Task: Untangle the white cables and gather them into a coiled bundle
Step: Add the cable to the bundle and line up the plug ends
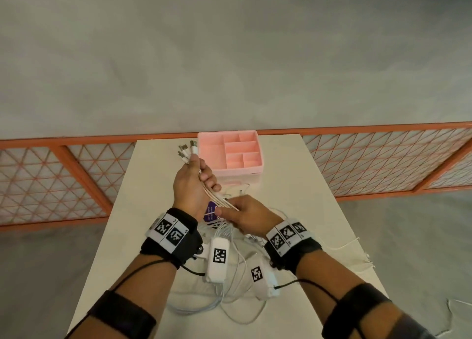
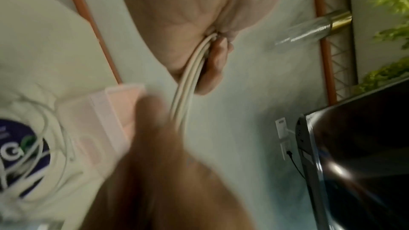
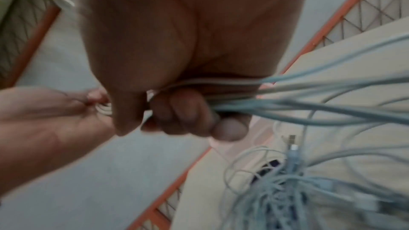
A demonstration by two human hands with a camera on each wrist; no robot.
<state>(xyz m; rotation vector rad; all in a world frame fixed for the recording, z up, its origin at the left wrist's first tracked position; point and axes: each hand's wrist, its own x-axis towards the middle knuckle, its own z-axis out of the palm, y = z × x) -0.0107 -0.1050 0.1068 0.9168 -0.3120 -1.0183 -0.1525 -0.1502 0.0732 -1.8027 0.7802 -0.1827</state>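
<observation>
Above the table (image 1: 293,175), left hand (image 1: 190,183) and right hand (image 1: 245,215) both grip the white cables (image 1: 221,200).

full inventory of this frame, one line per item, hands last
white cables: several, white, one bunch held above the table, the rest tangled on it
plug ends: a few, white and metal, sticking out above the left hand
organizer tray: one, pink, far end of table
card: one, purple, under the cables
table: one, white
fence: orange, behind table
left hand: grips the bunch
right hand: grips the same bunch lower down
</observation>
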